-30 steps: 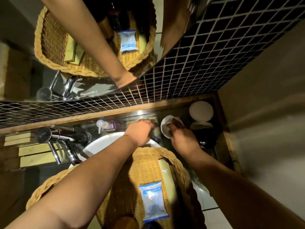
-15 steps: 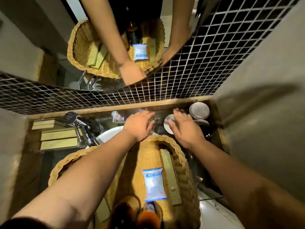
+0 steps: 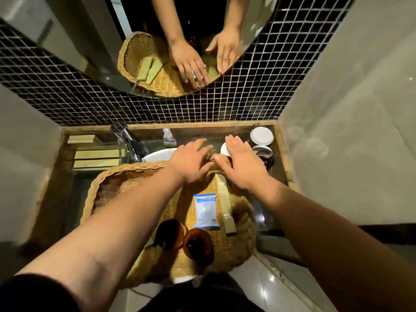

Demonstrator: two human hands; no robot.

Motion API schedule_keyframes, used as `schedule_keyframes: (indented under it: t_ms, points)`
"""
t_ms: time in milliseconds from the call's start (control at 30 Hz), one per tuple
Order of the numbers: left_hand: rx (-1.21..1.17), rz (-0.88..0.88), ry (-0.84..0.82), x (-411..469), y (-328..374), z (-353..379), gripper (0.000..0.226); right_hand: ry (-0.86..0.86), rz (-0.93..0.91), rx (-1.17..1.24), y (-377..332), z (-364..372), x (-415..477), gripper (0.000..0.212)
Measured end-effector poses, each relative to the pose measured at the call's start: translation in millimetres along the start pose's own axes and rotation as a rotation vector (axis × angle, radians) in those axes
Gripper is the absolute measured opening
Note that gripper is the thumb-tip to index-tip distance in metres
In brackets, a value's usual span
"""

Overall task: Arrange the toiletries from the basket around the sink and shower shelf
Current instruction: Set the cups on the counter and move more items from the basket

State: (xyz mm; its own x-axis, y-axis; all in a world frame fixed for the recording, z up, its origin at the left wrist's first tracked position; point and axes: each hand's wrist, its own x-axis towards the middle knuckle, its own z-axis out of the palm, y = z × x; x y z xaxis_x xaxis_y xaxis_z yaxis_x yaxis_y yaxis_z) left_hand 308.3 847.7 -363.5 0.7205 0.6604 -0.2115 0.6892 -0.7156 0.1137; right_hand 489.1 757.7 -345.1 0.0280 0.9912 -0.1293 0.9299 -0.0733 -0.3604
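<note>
Black mosaic tiles [image 3: 258, 91] with pale grout cover the back wall across the upper frame, behind a round mirror [image 3: 78, 39]. Plain grey walls [image 3: 351, 131] flank both sides. Glossy floor tiles [image 3: 283, 291] catch light at lower right.

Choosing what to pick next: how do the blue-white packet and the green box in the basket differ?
The packet is blue and white, the green box olive. The packet is short and wide, the green box long and narrow. Both lie flat, side by side, in the basket.

Dark counter [image 3: 72, 194]: green boxes [image 3: 96, 154] left, pump bottle [image 3: 168, 137] rear, white lids [image 3: 261, 136] right.
</note>
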Motion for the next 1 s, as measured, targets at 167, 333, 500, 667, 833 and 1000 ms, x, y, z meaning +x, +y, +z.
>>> schedule_keyframes:
  t_ms: [167,333,500,667,833,1000]
  points:
    - [-0.012,0.021,-0.049,-29,8,6,0.059,-0.033,0.017,-0.028,-14,7,-20,0.068]
    - [0.087,0.058,-0.159,-37,11,10,0.046,-0.156,-0.072,-0.122,-26,25,-36,0.061]
    - [0.082,0.113,-0.288,-30,18,26,0.056,-0.314,-0.06,-0.34,-37,63,-44,0.067]
    - [0.075,0.239,-0.365,-21,26,46,0.061,-0.472,0.061,-0.407,-46,90,-62,0.041]
    - [0.064,0.365,-0.344,-3,31,60,0.068,-0.453,0.204,-0.339,-55,101,-72,0.034]
    - [0.151,0.433,-0.293,11,24,66,0.072,-0.381,0.339,-0.346,-60,110,-72,0.049]
